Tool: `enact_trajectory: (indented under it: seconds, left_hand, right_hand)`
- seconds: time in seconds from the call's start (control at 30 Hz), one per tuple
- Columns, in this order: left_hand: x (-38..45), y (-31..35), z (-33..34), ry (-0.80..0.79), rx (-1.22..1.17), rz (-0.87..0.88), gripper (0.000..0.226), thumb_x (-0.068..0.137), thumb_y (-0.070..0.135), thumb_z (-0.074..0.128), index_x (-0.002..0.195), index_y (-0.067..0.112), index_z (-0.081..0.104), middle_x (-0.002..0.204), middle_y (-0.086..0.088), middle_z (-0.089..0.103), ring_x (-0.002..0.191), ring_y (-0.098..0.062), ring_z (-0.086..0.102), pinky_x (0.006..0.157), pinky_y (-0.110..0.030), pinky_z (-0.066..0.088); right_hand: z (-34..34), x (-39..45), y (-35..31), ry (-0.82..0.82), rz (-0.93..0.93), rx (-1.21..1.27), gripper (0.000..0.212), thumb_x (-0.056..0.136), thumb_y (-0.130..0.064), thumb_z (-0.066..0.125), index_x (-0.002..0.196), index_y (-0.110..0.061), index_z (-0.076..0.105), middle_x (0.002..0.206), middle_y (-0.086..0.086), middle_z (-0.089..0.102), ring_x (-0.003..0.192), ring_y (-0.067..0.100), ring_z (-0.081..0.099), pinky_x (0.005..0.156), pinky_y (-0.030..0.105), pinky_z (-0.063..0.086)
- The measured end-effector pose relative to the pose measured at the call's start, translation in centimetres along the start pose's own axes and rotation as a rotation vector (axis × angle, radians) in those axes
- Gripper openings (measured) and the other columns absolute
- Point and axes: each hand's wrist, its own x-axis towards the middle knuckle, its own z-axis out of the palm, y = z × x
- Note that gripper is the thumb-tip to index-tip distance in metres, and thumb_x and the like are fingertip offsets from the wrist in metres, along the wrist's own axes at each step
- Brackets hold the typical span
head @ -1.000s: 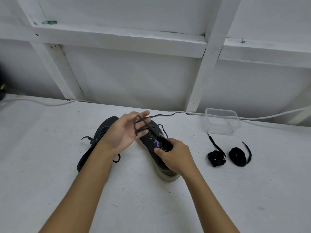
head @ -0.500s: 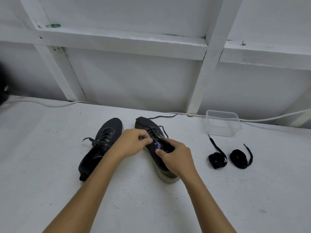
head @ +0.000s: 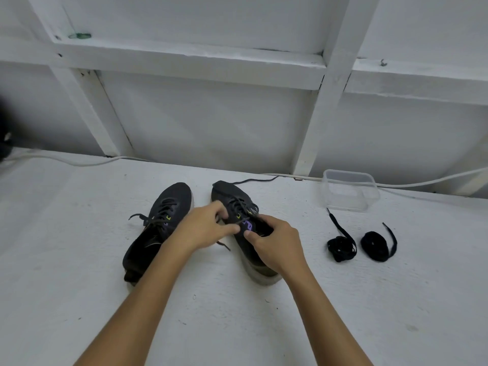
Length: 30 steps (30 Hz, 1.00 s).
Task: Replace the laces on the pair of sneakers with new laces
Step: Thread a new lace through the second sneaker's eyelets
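right hand [head: 274,247] grip curled on right sneaker [head: 232,196] collar | left hand [head: 203,228] pinches its lace [head: 241,207] | left sneaker [head: 158,228] beside, on white surface [head: 79,286] | two coiled new laces [head: 342,248] right | clear container [head: 348,190] beyond

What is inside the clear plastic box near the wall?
Nothing shows inside the box: through its clear walls only the white surface appears. The two coiled laces lie outside, in front of it.
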Motion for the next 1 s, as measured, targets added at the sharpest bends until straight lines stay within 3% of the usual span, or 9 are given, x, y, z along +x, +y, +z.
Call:
enact_trajectory:
  seconds: [0.1,0.2,0.33,0.43,0.53,0.6,0.67,0.8,1.0]
  left_hand:
    - [0.0,0.1,-0.1,-0.114,0.002,0.115,0.016,0.094,0.046,0.061,0.096,0.033,0.071,0.087,0.005,0.066,0.082,-0.017,0.061,0.071,-0.029,0.044]
    - [-0.4,1.0,-1.0,-0.126,-0.496,0.194,0.027,0.1,0.032,0.057,0.08,0.022,0.072,0.056,0.007,0.046,0.056,-0.012,0.042,0.061,-0.029,0.033]
    - [-0.4,1.5,-1.7,-0.098,-0.843,0.228,0.032,0.097,0.031,0.059,0.07,0.018,0.069,0.053,0.002,0.031,0.052,-0.01,0.031,0.058,-0.025,0.03]
    - [-0.4,2.4,-1.5,0.0,-0.722,0.245,0.033,0.101,0.029,0.057,0.073,0.016,0.07,0.057,0.006,0.041,0.056,-0.007,0.039,0.062,-0.024,0.034]
    - [0.0,3.1,-1.8,0.07,-0.596,0.285,0.032,0.1,0.03,0.059,0.072,0.018,0.071,0.062,0.016,0.055,0.063,-0.002,0.049,0.068,-0.025,0.037]
    - [0.3,3.4,-2.2,0.068,-0.575,0.31,0.033,0.098,0.034,0.061,0.069,0.022,0.071,0.073,0.014,0.06,0.07,-0.002,0.053,0.071,-0.021,0.04]
    - [0.3,3.8,-2.5,0.066,-0.565,0.336,0.032,0.097,0.035,0.062,0.069,0.023,0.071,0.077,0.016,0.059,0.068,0.002,0.053,0.067,-0.012,0.039]
    - [1.4,3.3,-2.3,0.265,-0.566,0.249,0.028,0.096,0.045,0.062,0.078,0.026,0.072,0.087,0.012,0.067,0.077,0.002,0.059,0.074,-0.018,0.042]
    - [2.8,1.5,-0.6,0.476,-0.454,0.158,0.014,0.098,0.036,0.058,0.094,0.027,0.069,0.103,0.015,0.066,0.096,0.003,0.059,0.084,-0.018,0.044]
  right_hand:
    - [0.0,0.0,0.0,-0.001,0.002,0.001,0.043,0.087,-0.036,0.076,0.129,-0.03,0.068,0.112,-0.011,0.073,0.089,0.002,0.062,0.069,0.004,0.041]
    - [-0.1,0.0,-0.1,0.001,0.012,-0.003,0.041,0.086,-0.034,0.075,0.126,-0.032,0.069,0.101,-0.016,0.07,0.08,-0.003,0.059,0.061,0.001,0.039]
    - [-0.2,-0.2,-0.2,0.005,0.034,0.013,0.039,0.086,-0.033,0.075,0.125,-0.032,0.07,0.095,-0.017,0.067,0.081,-0.001,0.06,0.061,0.005,0.04]
    - [-0.3,0.0,-0.7,-0.023,0.052,0.005,0.041,0.087,-0.04,0.073,0.126,-0.031,0.068,0.097,-0.014,0.067,0.086,0.004,0.062,0.067,0.013,0.047]
    - [-1.4,1.0,-1.7,-0.095,0.062,-0.053,0.054,0.087,-0.052,0.068,0.137,-0.033,0.06,0.122,-0.008,0.067,0.109,0.015,0.064,0.088,0.026,0.051]
    - [-2.3,1.6,-2.8,-0.12,-0.002,-0.089,0.051,0.09,-0.049,0.068,0.139,-0.035,0.06,0.128,-0.009,0.065,0.116,0.014,0.06,0.087,0.022,0.042]
    - [-2.9,2.3,-3.6,-0.129,-0.102,-0.087,0.032,0.094,-0.041,0.067,0.125,-0.033,0.071,0.111,-0.017,0.067,0.103,0.005,0.059,0.079,0.018,0.041]
    - [-3.4,3.7,-3.7,-0.146,-0.095,0.203,0.019,0.099,-0.035,0.062,0.091,-0.022,0.074,0.091,-0.008,0.075,0.085,0.014,0.069,0.083,0.033,0.056]
    - [-5.8,4.9,-2.8,-0.102,0.116,0.744,0.033,0.108,-0.038,0.041,0.094,-0.017,0.061,0.096,-0.002,0.074,0.102,0.018,0.072,0.083,0.037,0.057]
